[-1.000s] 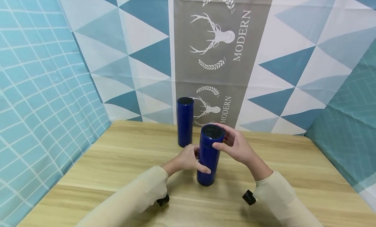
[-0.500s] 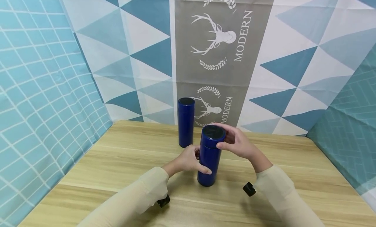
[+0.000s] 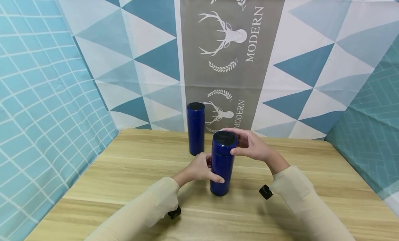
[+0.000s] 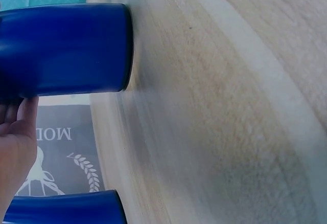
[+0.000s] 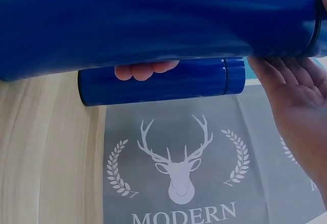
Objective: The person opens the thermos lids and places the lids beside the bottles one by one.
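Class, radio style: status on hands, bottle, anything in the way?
Left hand grips front bottle, right hand holds its top. Lid on, roughly upright. Second bottle stands behind, seemingly not blocking.

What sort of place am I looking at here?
Probably a makeshift filming corner: a wood-grain table backed by a creased deer-print sheet, with a tile-print sheet along its left side.

Forearms (image 3: 140, 208) reach in from both sides, left hand (image 3: 198, 168) gripping low, right hand (image 3: 254, 146) gripping higher, thumbs (image 3: 217, 178) on near side, fingers (image 5: 142, 71) behind.

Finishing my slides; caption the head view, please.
Left hand lower, right hand higher, gripping a blue flask; a second flask stands behind.
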A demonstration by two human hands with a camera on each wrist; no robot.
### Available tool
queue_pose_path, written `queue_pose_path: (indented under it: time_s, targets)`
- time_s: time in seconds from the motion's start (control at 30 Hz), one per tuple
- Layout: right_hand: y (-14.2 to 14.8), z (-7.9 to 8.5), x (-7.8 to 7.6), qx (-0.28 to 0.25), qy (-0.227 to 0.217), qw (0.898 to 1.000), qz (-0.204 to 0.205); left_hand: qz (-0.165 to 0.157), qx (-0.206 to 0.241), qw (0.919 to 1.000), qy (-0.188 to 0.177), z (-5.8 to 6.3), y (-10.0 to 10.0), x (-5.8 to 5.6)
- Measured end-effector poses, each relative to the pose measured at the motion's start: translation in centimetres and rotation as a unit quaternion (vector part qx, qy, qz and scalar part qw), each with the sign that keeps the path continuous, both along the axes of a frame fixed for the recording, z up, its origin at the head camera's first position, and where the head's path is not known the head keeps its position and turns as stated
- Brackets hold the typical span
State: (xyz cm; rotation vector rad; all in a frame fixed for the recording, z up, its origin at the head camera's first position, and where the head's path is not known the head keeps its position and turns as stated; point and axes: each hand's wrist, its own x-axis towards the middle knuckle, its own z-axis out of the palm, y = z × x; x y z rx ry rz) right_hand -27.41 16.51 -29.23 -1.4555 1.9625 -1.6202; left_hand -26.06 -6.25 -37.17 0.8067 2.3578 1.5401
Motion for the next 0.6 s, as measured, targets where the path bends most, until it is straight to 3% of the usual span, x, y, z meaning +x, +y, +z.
queue_pose_path:
  time_s: [0.37, 0.6]
  targets:
    - [0.0, 0.8, 1.2, 0.021, 0.010, 0.999, -0.042, -0.004, -0.002, 1.0000, 0.007, 0.0, 0.2, 0.1]
    - [-0.9, 0.6, 3.2, 0.004, -0.027, 0.987, -0.157, 0.006, 0.000, 1.0000, 0.002, 0.0, 0.1, 0.2]
